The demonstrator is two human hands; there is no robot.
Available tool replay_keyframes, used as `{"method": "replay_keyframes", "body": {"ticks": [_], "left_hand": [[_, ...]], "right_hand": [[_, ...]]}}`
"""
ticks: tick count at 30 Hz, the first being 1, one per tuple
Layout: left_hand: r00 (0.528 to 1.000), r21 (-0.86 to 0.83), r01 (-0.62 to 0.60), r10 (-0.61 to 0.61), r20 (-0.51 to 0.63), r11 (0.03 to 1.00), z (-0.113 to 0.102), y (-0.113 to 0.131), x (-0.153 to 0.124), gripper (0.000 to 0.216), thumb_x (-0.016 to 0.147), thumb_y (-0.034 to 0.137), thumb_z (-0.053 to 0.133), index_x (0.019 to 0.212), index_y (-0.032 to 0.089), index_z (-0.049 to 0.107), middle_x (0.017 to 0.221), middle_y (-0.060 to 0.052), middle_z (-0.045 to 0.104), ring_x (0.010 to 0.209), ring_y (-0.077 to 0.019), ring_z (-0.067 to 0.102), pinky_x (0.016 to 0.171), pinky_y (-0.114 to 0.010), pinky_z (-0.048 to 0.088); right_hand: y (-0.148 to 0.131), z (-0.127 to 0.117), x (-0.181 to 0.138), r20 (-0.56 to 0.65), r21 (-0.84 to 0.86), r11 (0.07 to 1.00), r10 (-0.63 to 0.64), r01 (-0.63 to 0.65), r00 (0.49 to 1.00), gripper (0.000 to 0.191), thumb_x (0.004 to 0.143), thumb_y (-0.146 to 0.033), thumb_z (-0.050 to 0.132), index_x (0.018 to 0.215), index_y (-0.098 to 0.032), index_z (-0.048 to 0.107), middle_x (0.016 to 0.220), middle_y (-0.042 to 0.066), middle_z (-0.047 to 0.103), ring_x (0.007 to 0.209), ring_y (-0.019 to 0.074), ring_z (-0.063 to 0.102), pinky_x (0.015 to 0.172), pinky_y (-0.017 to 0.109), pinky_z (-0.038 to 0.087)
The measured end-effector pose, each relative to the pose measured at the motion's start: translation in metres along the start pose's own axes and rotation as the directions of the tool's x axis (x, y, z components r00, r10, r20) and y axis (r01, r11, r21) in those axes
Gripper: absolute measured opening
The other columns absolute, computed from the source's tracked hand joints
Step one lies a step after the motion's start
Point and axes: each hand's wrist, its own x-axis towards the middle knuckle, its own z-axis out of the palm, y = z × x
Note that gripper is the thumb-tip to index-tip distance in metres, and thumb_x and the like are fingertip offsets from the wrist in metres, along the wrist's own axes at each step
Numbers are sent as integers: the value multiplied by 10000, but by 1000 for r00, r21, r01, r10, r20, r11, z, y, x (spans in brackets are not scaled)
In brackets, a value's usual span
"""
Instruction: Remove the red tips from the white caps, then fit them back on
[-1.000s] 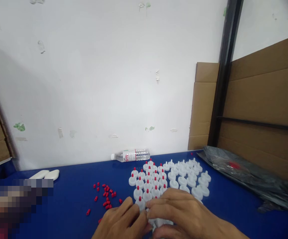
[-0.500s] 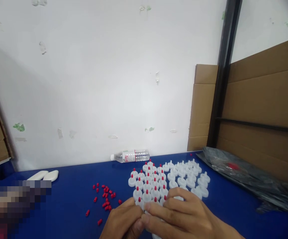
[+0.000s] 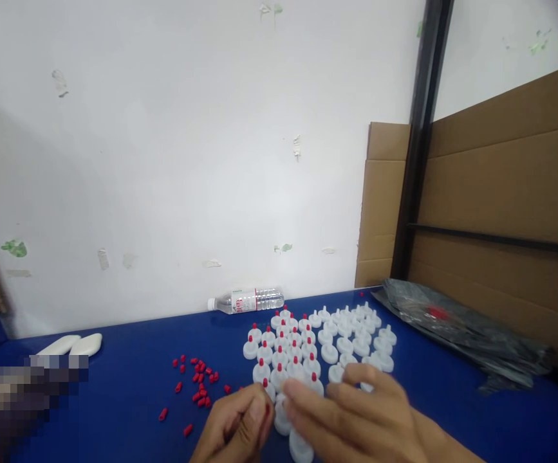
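My left hand [image 3: 240, 421] is closed near the front of the table, thumb against curled fingers. A bit of dark red shows between its fingertips, apparently a small red cap, mostly hidden. My right hand [image 3: 360, 411] is just to the right, palm down, fingers stretched out and smeared by motion, with nothing visible in it. Its fingertips hover over or touch the front white nozzle lids [image 3: 300, 445]; contact is unclear. Behind the hands stand several white lids with red-tipped nozzles [image 3: 279, 373]. Bare-nozzled white lids [image 3: 345, 347] stand farther right. Loose red caps [image 3: 202, 393] lie scattered left.
A clear plastic bottle [image 3: 247, 301] lies on its side by the wall. Two white rounded objects [image 3: 85, 344] rest at the left of the blue table [image 3: 129, 386]. Grey plastic bags [image 3: 462, 328] lie right, before cardboard [image 3: 501, 186] and a dark post [image 3: 416, 141].
My hands, together before, have come apart, and the left one has turned to show its thumb. More front lids are uncovered between them. The whole view has shifted slightly.
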Motion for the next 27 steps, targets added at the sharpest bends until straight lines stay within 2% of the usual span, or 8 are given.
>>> {"method": "replay_keyframes", "body": {"ticks": [2,5,8,10,14,16,19,27], "left_hand": [[996,9,55,-54,-72,998,-19,5,3,624,917,821,436,698,240,375,599,68,270,485,-95,215,421,-196,240],[966,185,-63,107,-236,981,-43,16,5,609,975,767,365,680,237,419,560,64,298,458,-107,259,387,-192,279],[945,435,-171,271,-180,884,-45,18,5,555,1062,602,347,671,222,453,577,37,417,501,-121,393,439,-199,365],[909,619,-314,417,-24,720,-38,12,5,451,1086,433,379,708,215,493,638,16,518,577,-136,493,517,-215,422],[652,768,-617,657,377,172,-25,-6,9,246,941,62,414,824,216,566,685,-10,604,617,-167,535,535,-240,438],[602,768,-639,653,460,49,-25,-10,10,284,859,-19,426,862,214,588,713,-25,626,647,-174,552,530,-236,438],[647,791,-608,617,448,63,-27,-6,9,343,824,-52,468,953,224,625,763,-27,637,683,-169,564,522,-219,426],[768,859,-488,544,339,154,-30,2,0,323,910,-8,437,1011,222,641,880,-55,656,792,-198,602,576,-246,465]], "right_hand": [[18,-7,-7,17,-84,987,135,-134,991,221,1020,-189,548,1158,-272,700,1256,22,728,698,129,691,716,348,520],[46,-11,-12,-48,-152,926,343,-346,938,240,962,-119,642,1143,-275,654,1178,36,772,709,148,686,746,367,465],[60,-7,-11,-64,-89,898,427,-431,902,270,970,-115,635,1204,-249,620,1159,46,775,794,158,698,802,364,459],[61,-4,-11,-5,-29,893,450,-450,893,193,991,-149,610,1162,-236,630,1129,49,772,820,165,691,828,369,454],[61,-3,-15,205,83,846,503,-527,840,104,1020,-295,598,1078,-224,647,967,41,757,749,168,640,791,356,456],[61,-6,-15,311,120,808,521,-577,795,128,1026,-340,583,1038,-227,642,1031,50,740,791,173,641,764,334,461],[60,-10,-10,444,142,756,528,-639,723,159,1026,-366,559,1013,-228,636,1099,62,697,862,185,643,731,308,464],[53,-21,2,758,142,629,429,-765,492,124,946,-349,647,894,-258,713,768,-16,711,716,172,643,657,277,400]]}}
